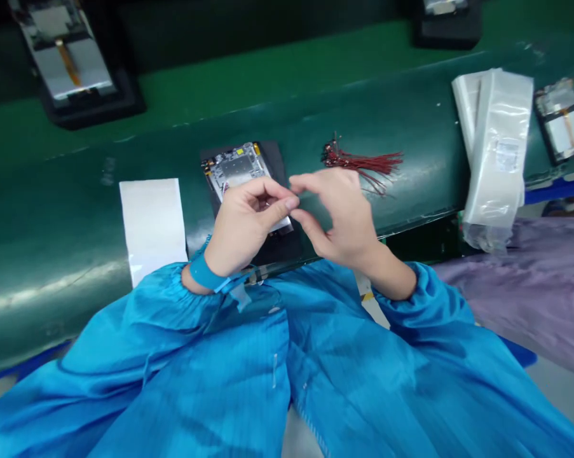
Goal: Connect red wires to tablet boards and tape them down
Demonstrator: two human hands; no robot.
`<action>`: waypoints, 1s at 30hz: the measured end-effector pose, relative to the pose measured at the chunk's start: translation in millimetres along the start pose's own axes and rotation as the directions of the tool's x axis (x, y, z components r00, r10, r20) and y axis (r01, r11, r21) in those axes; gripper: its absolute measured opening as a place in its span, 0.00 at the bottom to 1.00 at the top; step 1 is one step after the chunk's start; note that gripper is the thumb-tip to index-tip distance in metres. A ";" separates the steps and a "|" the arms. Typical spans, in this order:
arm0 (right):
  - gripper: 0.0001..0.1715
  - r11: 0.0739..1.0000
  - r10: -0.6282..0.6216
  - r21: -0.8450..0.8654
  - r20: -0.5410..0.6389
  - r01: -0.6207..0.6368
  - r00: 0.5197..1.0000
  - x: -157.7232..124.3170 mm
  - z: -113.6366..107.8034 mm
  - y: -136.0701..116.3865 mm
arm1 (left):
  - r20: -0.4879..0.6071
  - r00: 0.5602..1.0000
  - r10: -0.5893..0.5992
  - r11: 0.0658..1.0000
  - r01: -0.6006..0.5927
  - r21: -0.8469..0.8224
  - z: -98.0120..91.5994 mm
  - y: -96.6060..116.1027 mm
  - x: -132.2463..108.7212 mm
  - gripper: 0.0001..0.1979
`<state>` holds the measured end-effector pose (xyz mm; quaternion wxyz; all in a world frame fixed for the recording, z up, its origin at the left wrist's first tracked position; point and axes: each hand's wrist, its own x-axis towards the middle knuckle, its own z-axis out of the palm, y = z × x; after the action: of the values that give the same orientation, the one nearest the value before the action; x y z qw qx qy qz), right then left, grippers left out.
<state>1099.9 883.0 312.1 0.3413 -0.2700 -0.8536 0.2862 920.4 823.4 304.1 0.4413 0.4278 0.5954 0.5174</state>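
— Green belt surface (67,210) across the middle of the frame, and at centre an opened phone assembly (239,170) on a dark pad (280,159). Where are the hands?

— Both hover just above its lower end. The left hand (241,222) has thumb and forefinger pinched narrow; the right hand (339,216) meets it fingertip to fingertip. Something very small may be between them, but I cannot tell what, or whether anything is.

— And the risk?

— If a tiny part is there, I judge it could slip in the hand-over and drop into the exposed board, or roll off the curved belt. The left hand also covers the assembly's lower edge, so a nudge could shift it off the pad.

— Anything close by?

— A bundle of red wires (363,164) just right of the hands; a sleeve could drag it. A white sheet (150,222) lies left, clear bags (499,146) at right.
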 end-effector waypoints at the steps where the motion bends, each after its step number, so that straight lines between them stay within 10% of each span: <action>1: 0.11 0.999 0.033 0.016 0.049 -0.034 0.998 0.1 8.3 -4.6 | -0.023 0.999 -0.042 0.997 0.040 -0.073 -4.3 -1.2 -8.3 0.13; 8: 0.13 0.973 0.091 0.203 0.110 -0.112 0.990 8.6 49.3 -17.2 | -0.176 0.974 -0.143 0.962 0.095 -0.255 -32.0 -10.8 -40.8 0.15; 13: 0.15 0.979 0.030 0.194 0.151 -0.059 0.988 15.5 48.7 -7.5 | -0.190 0.981 0.040 0.989 -0.013 0.145 -59.8 -22.5 -58.0 0.14; 19: 0.16 0.999 -0.002 0.038 0.204 -0.006 0.979 24.9 40.0 29.4 | -0.067 0.960 0.271 0.690 -0.146 0.709 -86.1 -46.1 -66.1 0.11; 30: 0.05 0.957 0.249 0.039 0.395 -0.287 0.884 -20.4 41.2 26.9 | 0.006 0.988 0.156 0.683 -0.112 0.721 -99.1 -84.9 -29.1 0.40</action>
<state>1089.4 875.6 260.4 0.1361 -0.3071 -0.8435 0.4190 827.1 763.3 229.5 0.1828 0.5940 0.7294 0.2858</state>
